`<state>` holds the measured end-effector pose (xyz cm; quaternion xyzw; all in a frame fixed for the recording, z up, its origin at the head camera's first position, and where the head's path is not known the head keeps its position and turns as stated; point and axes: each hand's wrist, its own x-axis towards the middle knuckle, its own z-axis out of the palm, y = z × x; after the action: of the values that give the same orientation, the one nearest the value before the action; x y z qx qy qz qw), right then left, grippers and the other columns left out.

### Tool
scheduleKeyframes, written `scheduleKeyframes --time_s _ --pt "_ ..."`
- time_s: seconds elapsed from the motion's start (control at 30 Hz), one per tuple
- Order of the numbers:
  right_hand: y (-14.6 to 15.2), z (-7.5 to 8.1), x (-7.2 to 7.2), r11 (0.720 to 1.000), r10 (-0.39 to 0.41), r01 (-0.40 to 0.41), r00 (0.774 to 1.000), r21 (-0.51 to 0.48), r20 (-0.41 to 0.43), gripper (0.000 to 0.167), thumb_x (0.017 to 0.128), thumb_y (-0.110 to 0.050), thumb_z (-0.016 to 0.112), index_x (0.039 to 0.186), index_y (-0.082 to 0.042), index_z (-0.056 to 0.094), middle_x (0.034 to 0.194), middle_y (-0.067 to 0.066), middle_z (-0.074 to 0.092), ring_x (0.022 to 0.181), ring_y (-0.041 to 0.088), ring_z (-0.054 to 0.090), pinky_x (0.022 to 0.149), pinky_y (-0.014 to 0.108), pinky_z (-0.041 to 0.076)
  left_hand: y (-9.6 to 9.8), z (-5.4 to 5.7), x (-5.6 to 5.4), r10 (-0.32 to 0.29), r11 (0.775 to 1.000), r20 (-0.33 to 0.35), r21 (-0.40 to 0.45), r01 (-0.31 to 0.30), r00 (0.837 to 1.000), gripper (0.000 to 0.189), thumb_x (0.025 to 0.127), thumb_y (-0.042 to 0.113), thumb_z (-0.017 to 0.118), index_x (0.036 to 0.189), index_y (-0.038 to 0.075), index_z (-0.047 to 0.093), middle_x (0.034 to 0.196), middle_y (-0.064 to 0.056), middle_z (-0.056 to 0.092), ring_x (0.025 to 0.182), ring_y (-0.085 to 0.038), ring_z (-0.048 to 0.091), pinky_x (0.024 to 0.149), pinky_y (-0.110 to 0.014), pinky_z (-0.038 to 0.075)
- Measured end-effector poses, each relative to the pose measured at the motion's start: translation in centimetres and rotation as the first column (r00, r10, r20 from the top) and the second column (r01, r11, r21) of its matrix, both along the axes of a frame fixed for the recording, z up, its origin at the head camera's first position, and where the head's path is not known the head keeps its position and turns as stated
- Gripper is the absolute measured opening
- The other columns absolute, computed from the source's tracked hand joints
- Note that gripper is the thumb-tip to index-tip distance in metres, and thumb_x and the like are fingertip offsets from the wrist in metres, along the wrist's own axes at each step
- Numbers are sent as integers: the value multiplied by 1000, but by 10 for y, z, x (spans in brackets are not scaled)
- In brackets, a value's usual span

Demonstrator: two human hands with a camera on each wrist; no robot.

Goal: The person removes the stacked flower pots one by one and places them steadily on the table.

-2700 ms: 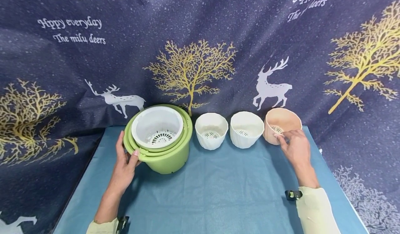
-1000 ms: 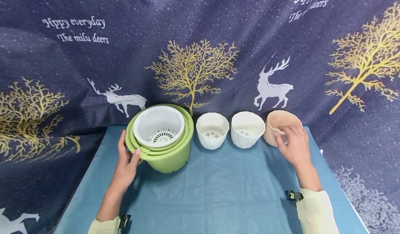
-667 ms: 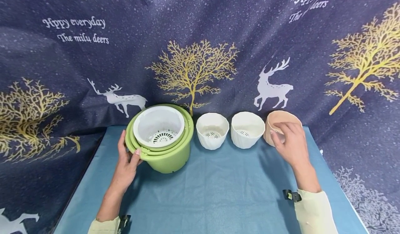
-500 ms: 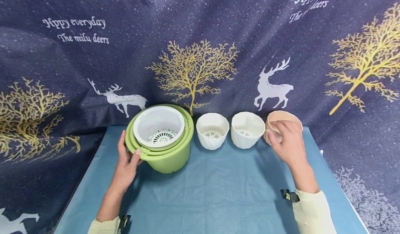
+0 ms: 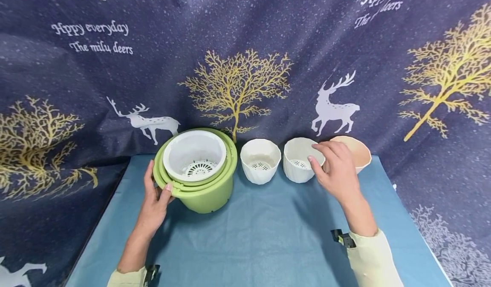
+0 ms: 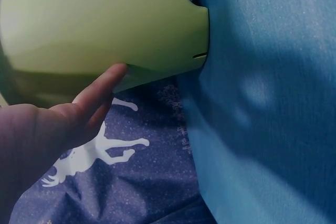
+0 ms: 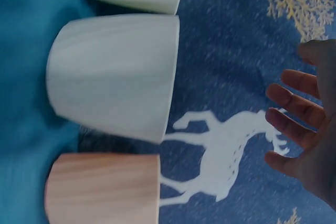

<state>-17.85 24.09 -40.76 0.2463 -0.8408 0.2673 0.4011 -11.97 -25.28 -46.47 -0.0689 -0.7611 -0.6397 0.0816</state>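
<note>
The person here has the left hand [image 5: 153, 204] at the near left edge of a big green plastic planter [image 5: 207, 199], gripping it with the thumb over the rim and the fingers along the outer wall. The planter stands upright on a blue tablecloth [image 5: 264, 236], with more green rims nested inside it and, innermost, a white pot with a slotted base [image 5: 178, 157]. In a row to the right of the planter come a white fluted pot [image 5: 258, 174] just beside it, a second white fluted pot [image 5: 297, 174] further along, and a peach pot [image 5: 358, 148] furthest from it. The right hand [image 5: 337, 172], well apart from the planter, hangs above the last two pots, fingers spread and slightly bent, holding nothing. Behind the planter hangs a navy backdrop [image 5: 153, 65] printed with deer and golden trees.
</note>
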Motion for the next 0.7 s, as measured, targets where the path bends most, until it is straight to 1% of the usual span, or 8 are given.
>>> scheduleKeyframes --time_s 0.13,0.27,0.47,0.7 --pt "-14 6 -1 999 44 -44 999 -2 -8 32 92 -19 74 115 3 76 108 17 73 104 41 63 95 55 45 1 1 1 8 1000 3 -12 -8 1000 78 116 17 43 169 41 -9 175 -15 0 125 8 51 89 -14 56" --pt "-30 11 -1 995 95 -96 995 -10 -20 32 93 -21 74 113 3 76 108 17 73 105 41 63 99 55 45 2 0 0 -2 1000 0 -8 2 1000 79 116 17 43 169 39 -11 175 -15 -1 127 7 51 90 -15 56" --pt "-57 17 -1 987 163 -163 986 -1 -44 31 93 -21 75 115 0 77 109 15 73 106 40 64 99 54 47 2 0 -1 4 1000 9 -6 -4 1000 78 116 19 43 169 40 -10 175 -13 0 127 7 51 90 -14 56" --pt "-81 20 2 977 213 -213 977 0 -19 31 94 -22 77 117 -2 76 113 14 72 109 37 64 101 50 48 1 1 1 -1 1000 21 3 1 1000 79 116 20 44 169 40 -11 176 -12 -1 127 7 51 91 -14 56"
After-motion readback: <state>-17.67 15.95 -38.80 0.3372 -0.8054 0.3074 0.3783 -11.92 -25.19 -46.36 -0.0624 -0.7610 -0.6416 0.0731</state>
